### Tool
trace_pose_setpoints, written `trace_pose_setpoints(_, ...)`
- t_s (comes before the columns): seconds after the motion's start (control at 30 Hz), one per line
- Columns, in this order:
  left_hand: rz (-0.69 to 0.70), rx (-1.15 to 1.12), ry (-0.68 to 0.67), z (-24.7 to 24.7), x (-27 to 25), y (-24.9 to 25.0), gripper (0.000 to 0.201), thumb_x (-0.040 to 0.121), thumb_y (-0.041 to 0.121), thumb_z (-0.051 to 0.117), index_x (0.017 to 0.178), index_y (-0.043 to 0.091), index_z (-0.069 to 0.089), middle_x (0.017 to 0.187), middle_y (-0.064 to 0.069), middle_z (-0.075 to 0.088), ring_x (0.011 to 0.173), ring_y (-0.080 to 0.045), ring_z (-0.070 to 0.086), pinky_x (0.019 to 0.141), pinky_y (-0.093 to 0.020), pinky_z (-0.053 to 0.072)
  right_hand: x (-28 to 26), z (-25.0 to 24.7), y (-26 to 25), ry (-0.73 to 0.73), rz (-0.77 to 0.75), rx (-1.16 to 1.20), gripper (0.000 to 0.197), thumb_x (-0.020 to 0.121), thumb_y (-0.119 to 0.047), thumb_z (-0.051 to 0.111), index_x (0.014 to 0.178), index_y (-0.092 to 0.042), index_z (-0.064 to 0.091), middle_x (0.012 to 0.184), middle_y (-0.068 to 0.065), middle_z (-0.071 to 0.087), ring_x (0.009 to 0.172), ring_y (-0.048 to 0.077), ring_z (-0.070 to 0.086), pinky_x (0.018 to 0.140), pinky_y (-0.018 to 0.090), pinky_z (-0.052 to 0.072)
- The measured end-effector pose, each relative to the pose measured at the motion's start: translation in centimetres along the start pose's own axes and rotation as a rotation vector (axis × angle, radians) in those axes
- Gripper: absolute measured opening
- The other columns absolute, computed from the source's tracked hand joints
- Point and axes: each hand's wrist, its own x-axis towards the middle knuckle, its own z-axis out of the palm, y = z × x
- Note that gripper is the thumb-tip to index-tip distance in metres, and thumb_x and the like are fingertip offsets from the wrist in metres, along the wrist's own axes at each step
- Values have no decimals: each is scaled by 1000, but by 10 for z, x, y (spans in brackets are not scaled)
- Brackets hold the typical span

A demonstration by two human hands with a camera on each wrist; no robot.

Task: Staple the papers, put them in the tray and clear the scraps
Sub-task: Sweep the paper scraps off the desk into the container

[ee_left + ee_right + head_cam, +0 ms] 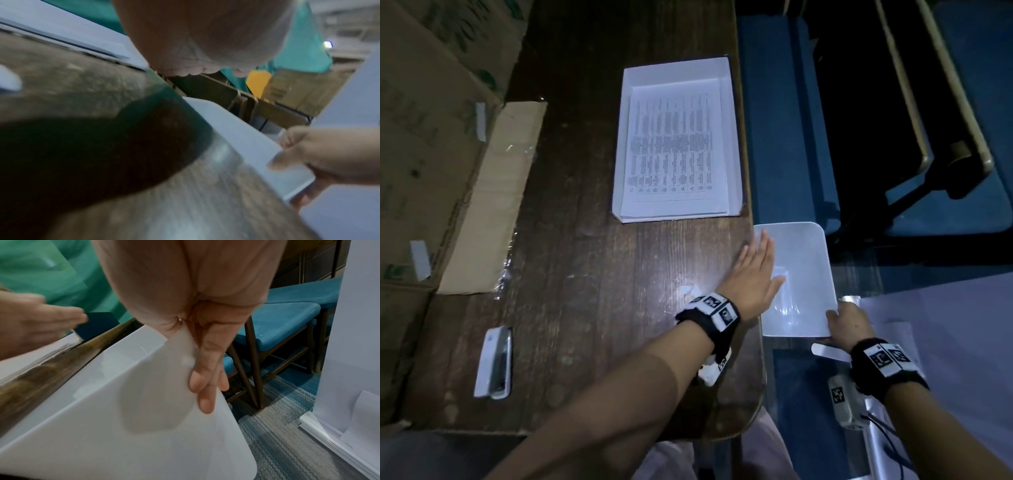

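Observation:
A white tray at the back of the wooden table holds a printed paper stack. The white stapler lies at the front left. My left hand lies flat with straight fingers at the table's right edge, its fingertips over a white plastic bin. My right hand grips the bin's near corner and holds it against the table edge, thumb inside the wall. Small white scraps lie beside my left wrist, and more show under it.
Cardboard boxes line the table's left side. Blue chairs stand beyond the right edge over a patterned carpet. A large white sheet lies at lower right, with a grey marked device near my right wrist.

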Motion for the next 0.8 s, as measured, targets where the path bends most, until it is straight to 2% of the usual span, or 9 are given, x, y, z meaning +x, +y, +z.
trace_pose_setpoints(0.07,-85,-55,78,-7,-32,-18,69,101,38,25,148,10,-18,157,-10,-25,145,-22,-23,120,-38,-8,-1,-1,1,-7,-13,35,16,90,-4,42,84,3,56,97,28,66,79,35,58,79,38,52)
trace_pose_setpoints(0.13,-220,-56,112,-9,-75,-47,72,99,42,26,144,16,-24,155,-7,-28,144,-20,-24,119,-37,-8,-1,-1,3,-16,-18,54,18,89,-4,41,84,5,57,95,30,68,82,39,64,81,44,55)
trace_pose_setpoints(0.2,-342,-16,100,-7,-118,-76,79,94,53,23,141,14,-27,154,-10,-31,144,-22,-25,120,-38,-8,-2,0,3,-15,-14,37,20,90,-5,42,89,6,59,99,30,67,87,40,62,83,43,54)
trace_pose_setpoints(0.33,-469,92,34,15,-163,-111,99,79,75,0,140,3,-29,150,-17,-38,142,-28,-31,119,-40,-11,-7,2,0,2,4,-3,27,93,-6,46,108,12,59,111,31,62,105,43,58,87,40,46)
trace_pose_setpoints(0.43,-515,119,52,26,-153,-110,106,75,80,-6,140,-1,-27,149,-22,-36,141,-33,-32,119,-44,-11,-12,1,-3,-2,11,14,28,93,-5,46,110,14,57,113,32,61,107,43,57,81,38,45)
trace_pose_setpoints(0.57,-485,144,79,25,-118,-94,110,79,80,11,143,-3,-23,149,-23,-36,140,-35,-33,114,-42,-18,-14,0,-3,-23,32,57,30,95,-7,44,112,14,57,115,33,60,107,41,58,68,29,37)
trace_pose_setpoints(0.67,-429,156,72,23,-93,-79,110,81,79,16,144,-3,-21,149,-21,-36,140,-35,-32,114,-42,-19,-15,0,-3,-20,39,74,30,95,-7,43,112,14,57,115,32,60,107,41,58,70,27,35)
trace_pose_setpoints(0.8,-351,188,40,27,-64,-58,108,81,78,14,146,-3,-17,153,-23,-30,141,-36,-30,115,-44,-17,-10,0,0,13,4,44,28,93,-7,42,101,13,60,106,33,64,99,41,61,75,32,43)
